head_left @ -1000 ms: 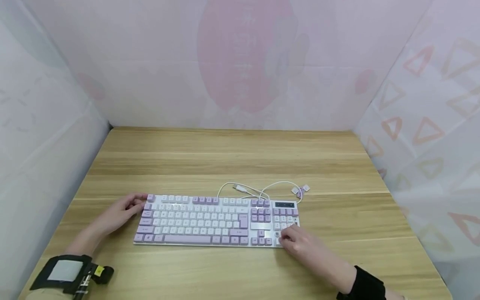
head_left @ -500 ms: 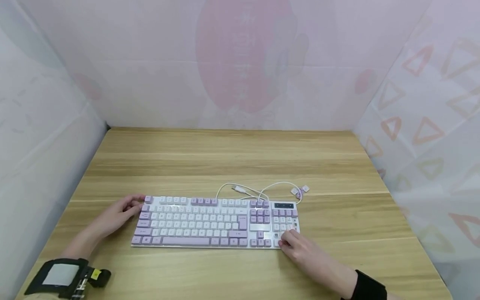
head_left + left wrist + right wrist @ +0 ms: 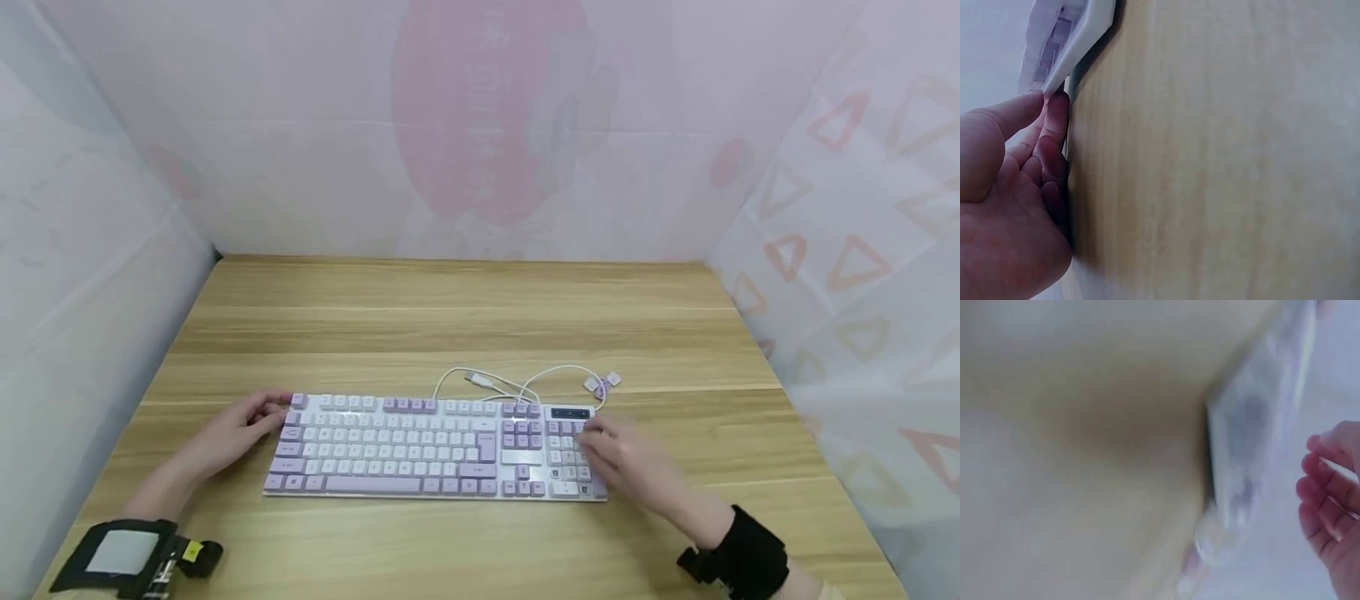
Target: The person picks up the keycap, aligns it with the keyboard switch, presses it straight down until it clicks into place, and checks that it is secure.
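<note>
A white and lilac computer keyboard (image 3: 450, 454) lies flat on the wooden table. My left hand (image 3: 228, 433) is at its far left corner; in the left wrist view the thumb and index finger of that hand (image 3: 1004, 206) pinch the keyboard's edge (image 3: 1088, 40). Over the right side of the number pad hovers my right hand (image 3: 630, 458), its fingers loosely bent and hiding some keys. The right wrist view is blurred, but the right hand (image 3: 1338, 500) shows nothing between its fingers, apart from the keyboard (image 3: 1254, 425). Small dark squares (image 3: 555, 473) show where keycaps are absent.
Behind the keyboard lies its white cable (image 3: 558, 367) in loops, with a USB plug (image 3: 480, 380). Several loose white and lilac keycaps (image 3: 602, 384) lie beside the cable. Pale printed cloth walls (image 3: 480, 192) border the wooden table (image 3: 450, 317) on three sides.
My right hand has lifted from the number pad's lower keys and moved back and to the right, uncovering the keyboard's near right corner. The left hand stays at its corner.
</note>
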The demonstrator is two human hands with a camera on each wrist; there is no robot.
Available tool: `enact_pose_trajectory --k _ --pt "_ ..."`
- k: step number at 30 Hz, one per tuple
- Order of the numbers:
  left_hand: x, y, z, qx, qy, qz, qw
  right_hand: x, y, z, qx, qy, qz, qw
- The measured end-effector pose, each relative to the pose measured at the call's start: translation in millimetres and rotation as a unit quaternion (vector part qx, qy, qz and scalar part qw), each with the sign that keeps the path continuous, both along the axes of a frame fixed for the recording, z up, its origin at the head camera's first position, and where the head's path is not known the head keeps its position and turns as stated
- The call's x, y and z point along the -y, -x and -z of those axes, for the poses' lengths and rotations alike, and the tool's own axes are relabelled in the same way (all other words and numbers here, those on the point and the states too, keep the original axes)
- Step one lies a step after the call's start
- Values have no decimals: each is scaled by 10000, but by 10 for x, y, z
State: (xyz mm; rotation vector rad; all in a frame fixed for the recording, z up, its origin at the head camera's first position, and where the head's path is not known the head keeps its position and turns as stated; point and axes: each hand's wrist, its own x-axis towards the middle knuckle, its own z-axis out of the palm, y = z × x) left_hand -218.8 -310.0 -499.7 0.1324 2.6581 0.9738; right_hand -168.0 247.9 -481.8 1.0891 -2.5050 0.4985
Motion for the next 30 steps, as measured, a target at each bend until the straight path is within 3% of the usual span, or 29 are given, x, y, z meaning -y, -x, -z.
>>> enact_pose_trajectory --k 4,9,11,16,25,30 --pt "-3 -5 -1 20 -9 -20 10000 -189 351 -116 346 151 886 9954" --pt "-3 -4 1 23 -17 -10 10000 -400 681 -109 1210 -122 1725 9775" --pt "-1 3 13 37 -39 -19 10000 -443 764 -72 1459 -300 1741 9734" --pt "3 15 33 59 -69 -32 10000 -438 862 43 1546 -629 1375 9763" --pt "3 9 29 74 -87 -40 9999 -424 858 124 1832 -567 1418 9711" --pt "8 15 40 58 -61 -53 10000 -454 858 160 1625 -623 1252 9768"
